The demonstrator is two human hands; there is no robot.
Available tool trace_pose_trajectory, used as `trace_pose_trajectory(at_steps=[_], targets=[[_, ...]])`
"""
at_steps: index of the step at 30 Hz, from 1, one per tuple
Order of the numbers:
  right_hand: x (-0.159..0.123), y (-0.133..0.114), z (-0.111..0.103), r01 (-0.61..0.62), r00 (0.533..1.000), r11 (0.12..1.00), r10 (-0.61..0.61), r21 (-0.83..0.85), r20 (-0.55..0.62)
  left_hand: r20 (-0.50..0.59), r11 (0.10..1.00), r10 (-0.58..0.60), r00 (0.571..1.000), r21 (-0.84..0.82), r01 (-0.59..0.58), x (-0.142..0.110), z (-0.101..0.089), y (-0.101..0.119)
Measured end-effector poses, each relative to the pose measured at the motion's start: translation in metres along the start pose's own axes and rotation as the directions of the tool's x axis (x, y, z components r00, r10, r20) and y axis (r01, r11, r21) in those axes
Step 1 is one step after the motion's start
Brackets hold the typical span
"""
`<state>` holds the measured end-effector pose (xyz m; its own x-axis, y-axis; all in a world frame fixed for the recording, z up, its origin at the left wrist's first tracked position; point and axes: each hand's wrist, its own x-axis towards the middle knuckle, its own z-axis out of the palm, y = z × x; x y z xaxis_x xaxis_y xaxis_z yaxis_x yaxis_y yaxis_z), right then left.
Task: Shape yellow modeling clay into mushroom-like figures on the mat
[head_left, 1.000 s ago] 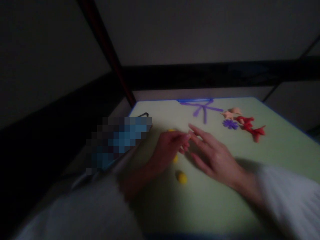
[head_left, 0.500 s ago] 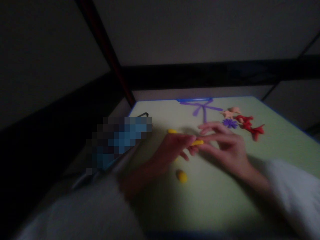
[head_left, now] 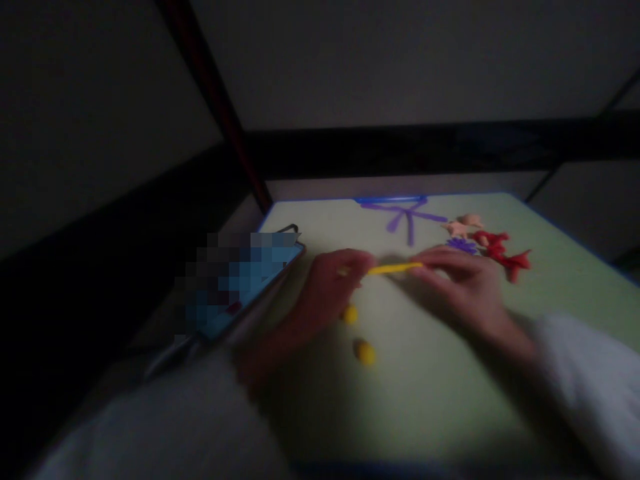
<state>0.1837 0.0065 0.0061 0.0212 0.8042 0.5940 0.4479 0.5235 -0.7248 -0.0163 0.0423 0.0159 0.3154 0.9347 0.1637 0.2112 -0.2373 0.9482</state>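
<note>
A thin yellow strip (head_left: 393,269) spans the gap between the person's 2 hands, over the pale green table (head_left: 430,407).
The left hand (head_left: 336,287) pinches the strip's 9 o'clock end and the right hand (head_left: 467,287) its 3 o'clock end, fingertips drawn narrow on each; toward 7 o'clock lie 2 yellow balls, the farther ball (head_left: 350,314) just beside the left hand, the nearer ball (head_left: 367,353) apart; purple strips (head_left: 411,230) lie toward 12 o'clock, a purple flower shape (head_left: 463,245) and red pieces (head_left: 517,262) toward 2 to 3 o'clock.
</note>
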Motion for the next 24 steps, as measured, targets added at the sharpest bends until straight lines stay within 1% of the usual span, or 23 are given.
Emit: trace_pose_trajectory(at_steps=[1, 3, 4, 6, 7, 8, 9, 10, 11, 13, 15, 18, 21, 23, 24], targets=[[0.002, 0.008, -0.001, -0.033, 0.999, 0.997, 0.035, -0.067, 0.025, -0.061, 0.996, 0.033, 0.998, 0.083, -0.028, 0.004, -0.005, -0.003], [0.005, 0.020, -0.005, -0.055, 0.987, 0.979, 0.083, -0.196, 0.137, -0.117, 0.972, 0.096, 0.989, 0.225, -0.068, 0.011, -0.014, -0.007], [0.007, 0.025, -0.006, -0.043, 0.989, 0.970, 0.075, -0.241, 0.125, -0.128, 0.956, 0.127, 0.984, 0.281, -0.087, 0.014, -0.017, -0.008], [0.008, 0.028, -0.008, 0.014, 0.999, 0.947, 0.002, -0.322, 0.051, -0.133, 0.927, 0.172, 0.976, 0.357, -0.115, 0.018, -0.022, -0.010], [0.007, 0.029, -0.009, 0.058, 0.998, 0.933, -0.046, -0.355, 0.044, -0.130, 0.919, 0.181, 0.975, 0.377, -0.120, 0.020, -0.023, -0.011], [0.007, 0.028, -0.008, 0.112, 0.993, 0.917, -0.086, -0.382, 0.085, -0.129, 0.914, 0.185, 0.974, 0.386, -0.122, 0.021, -0.023, -0.013], [0.006, 0.028, -0.007, 0.176, 0.976, 0.902, -0.109, -0.395, 0.186, -0.124, 0.911, 0.190, 0.974, 0.392, -0.128, 0.021, -0.023, -0.015], [0.005, 0.028, -0.005, 0.231, 0.947, 0.889, -0.113, -0.396, 0.299, -0.111, 0.905, 0.199, 0.974, 0.401, -0.140, 0.022, -0.023, -0.018], [0.004, 0.029, -0.003, 0.267, 0.917, 0.878, -0.106, -0.396, 0.383, -0.095, 0.896, 0.212, 0.973, 0.417, -0.155, 0.022, -0.023, -0.021], [0.003, 0.031, 0.002, 0.261, 0.916, 0.865, -0.083, -0.429, 0.392, -0.054, 0.868, 0.232, 0.971, 0.463, -0.182, 0.023, -0.023, -0.028], [0.003, 0.033, 0.006, 0.257, 0.921, 0.852, -0.073, -0.456, 0.383, -0.011, 0.849, 0.221, 0.975, 0.494, -0.187, 0.023, -0.022, -0.034], [0.003, 0.036, 0.011, 0.288, 0.910, 0.813, -0.069, -0.505, 0.408, 0.026, 0.861, 0.185, 0.982, 0.477, -0.175, 0.021, -0.021, -0.040], [0.002, 0.037, 0.014, 0.311, 0.911, 0.780, -0.082, -0.543, 0.405, 0.000, 0.916, 0.173, 0.985, 0.368, -0.161, 0.020, -0.019, -0.043], [0.001, 0.036, 0.015, 0.315, 0.914, 0.795, -0.107, -0.519, 0.391, -0.035, 0.948, 0.151, 0.988, 0.288, -0.135, 0.021, -0.017, -0.042], [0.000, 0.034, 0.014, 0.299, 0.925, 0.815, -0.118, -0.497, 0.362, -0.044, 0.960, 0.135, 0.990, 0.254, -0.120, 0.021, -0.015, -0.041]])
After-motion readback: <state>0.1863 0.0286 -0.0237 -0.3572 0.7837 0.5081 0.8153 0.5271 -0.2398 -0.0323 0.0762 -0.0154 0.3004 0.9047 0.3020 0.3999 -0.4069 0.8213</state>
